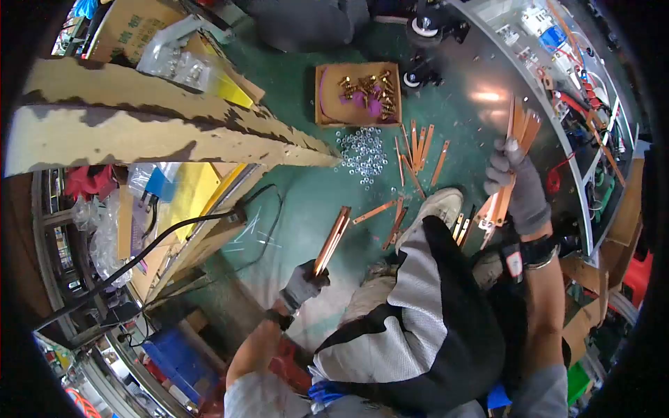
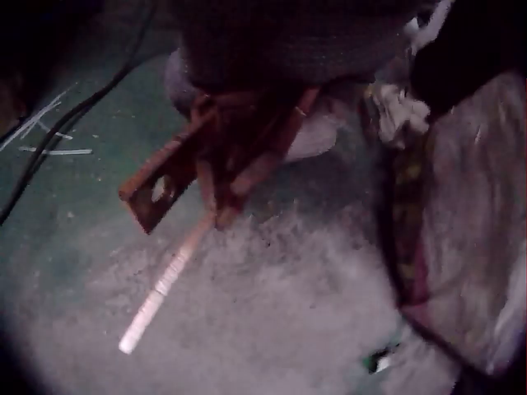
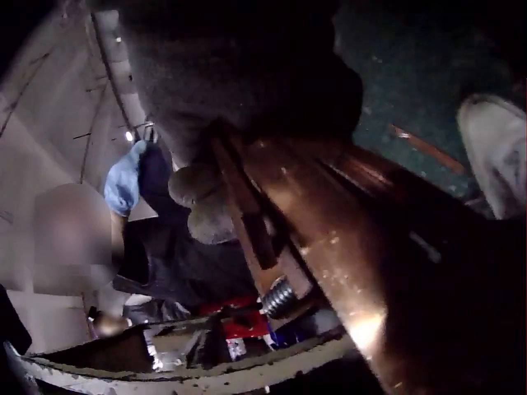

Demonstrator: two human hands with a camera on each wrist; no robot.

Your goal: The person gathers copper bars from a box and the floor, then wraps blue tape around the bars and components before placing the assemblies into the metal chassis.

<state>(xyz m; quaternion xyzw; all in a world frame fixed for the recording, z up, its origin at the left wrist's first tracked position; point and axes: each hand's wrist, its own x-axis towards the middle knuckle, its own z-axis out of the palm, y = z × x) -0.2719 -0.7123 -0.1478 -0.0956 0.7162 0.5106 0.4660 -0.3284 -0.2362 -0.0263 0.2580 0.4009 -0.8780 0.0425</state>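
In the head view my gloved left hand (image 1: 304,287) grips a few narrow copper bars (image 1: 333,240) above the green floor. The left wrist view shows the ends of these copper bars (image 2: 169,181), one with a hole through it; the glove hides their other ends. My gloved right hand (image 1: 521,184) holds a larger bundle of copper bars (image 1: 524,127), fanned at the top and jutting out below the fist. Seen from the right wrist, a threaded bolt end (image 3: 280,298) pokes out beside the copper bars (image 3: 329,239).
Loose copper strips (image 1: 439,162) lie on the floor near a shoe (image 1: 440,205). A pile of nuts (image 1: 362,155) sits below a cardboard box (image 1: 321,97) of brass bolts. An open metal cabinet (image 1: 557,132) with wiring stands right; a beige post (image 1: 174,143) juts in left. Another person's blue glove (image 3: 123,179) shows.
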